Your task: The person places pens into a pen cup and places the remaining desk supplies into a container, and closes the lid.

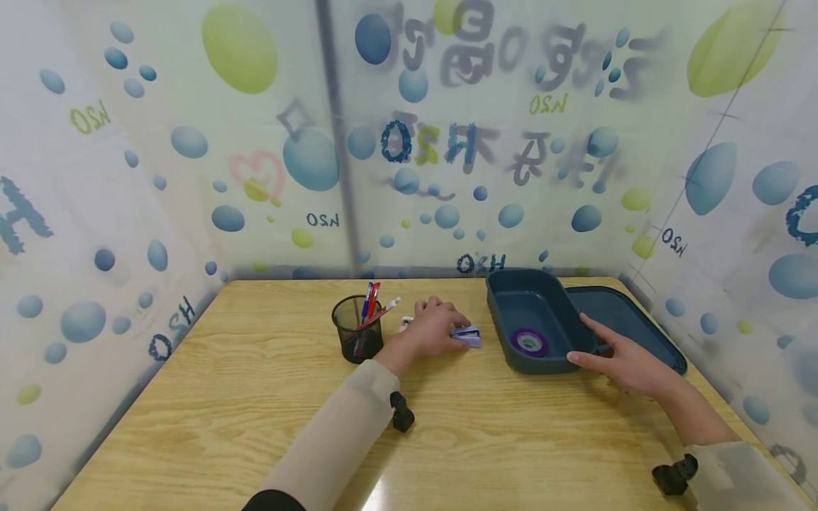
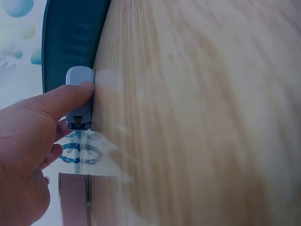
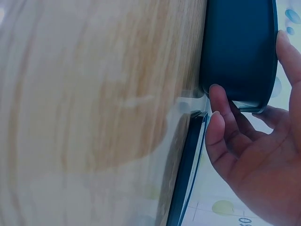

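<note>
My left hand (image 1: 436, 328) pinches a small lavender stapler (image 1: 466, 336) on the table, left of a dark teal box (image 1: 578, 323). In the left wrist view the thumb lies across the side of the stapler (image 2: 79, 113), with fingers partly hidden behind it. My right hand (image 1: 629, 360) holds the box at its right side. In the right wrist view the thumb touches the rim of the box (image 3: 237, 47) and the fingers bend round its corner. A purple tape roll (image 1: 529, 342) lies inside the box.
A matching teal lid (image 1: 629, 319) lies flat at the right, beside the box. A black mesh pen holder (image 1: 358, 341) with several pens stands left of my left hand. A small white item (image 1: 405, 322) shows partly behind that hand. A patterned curtain (image 1: 409, 206) encloses the wooden table (image 1: 447, 440).
</note>
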Demonstrator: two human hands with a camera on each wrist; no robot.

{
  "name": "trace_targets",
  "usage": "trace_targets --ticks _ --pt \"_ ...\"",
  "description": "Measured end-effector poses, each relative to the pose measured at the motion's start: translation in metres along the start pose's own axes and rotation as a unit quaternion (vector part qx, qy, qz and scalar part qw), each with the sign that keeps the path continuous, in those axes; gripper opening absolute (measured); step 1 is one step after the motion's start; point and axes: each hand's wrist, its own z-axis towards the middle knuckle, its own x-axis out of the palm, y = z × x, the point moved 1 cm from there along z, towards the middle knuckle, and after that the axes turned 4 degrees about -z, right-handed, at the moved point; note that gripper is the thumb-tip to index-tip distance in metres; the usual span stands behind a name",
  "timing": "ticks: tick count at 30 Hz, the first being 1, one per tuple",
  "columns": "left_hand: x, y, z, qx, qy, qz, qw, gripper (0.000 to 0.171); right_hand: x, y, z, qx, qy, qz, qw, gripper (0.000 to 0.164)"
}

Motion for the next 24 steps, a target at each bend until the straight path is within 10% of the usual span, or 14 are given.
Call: trace_targets --ticks 9,24 --pt "0.001 -0.002 0.000 0.014 -0.006 -0.026 0.9995 0.041 0.001 0.002 -0.001 0.007 0.000 0.001 1.000 0.105" --pt "-0.006 -0.017 0.007 0.037 -0.118 -0.155 0.9801 0.030 0.000 0.002 -0.002 0.007 -0.001 -0.006 1.000 0.104"
